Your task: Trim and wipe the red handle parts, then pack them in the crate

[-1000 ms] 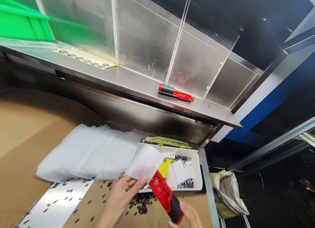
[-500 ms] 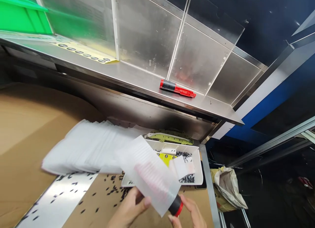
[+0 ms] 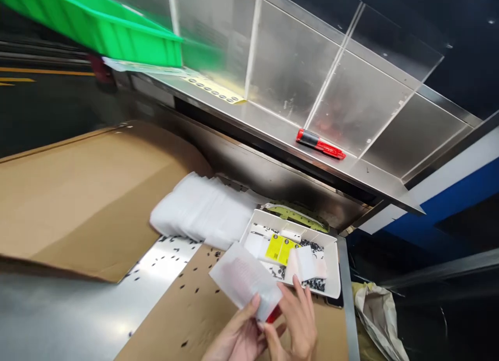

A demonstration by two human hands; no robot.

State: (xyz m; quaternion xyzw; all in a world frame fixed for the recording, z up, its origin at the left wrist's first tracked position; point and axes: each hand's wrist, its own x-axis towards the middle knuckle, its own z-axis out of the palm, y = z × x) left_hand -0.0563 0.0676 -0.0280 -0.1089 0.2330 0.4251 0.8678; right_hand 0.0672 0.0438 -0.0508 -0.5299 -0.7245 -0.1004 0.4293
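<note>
My left hand pinches a white translucent pouch near its lower end, thumb on top. A reddish shape shows through the pouch, and a red end sticks out beside my right hand. The fingers of that hand close around the pouch's lower right edge, and its thumb reaches the mouth. Just beyond them stands a white tray with yellow labels, white slips and many tiny black pieces. Left of the tray, a fanned stack of similar white pouches lies on the table.
On the metal shelf lies a red and black tube-shaped item, with a yellow sticker sheet and a green bin further left. Cardboard covers the left side. An open bag stands below at right.
The red and black item has gone deeper into the pouch; only a red end shows now. My right hand has moved up against the pouch. The view has swung left.
</note>
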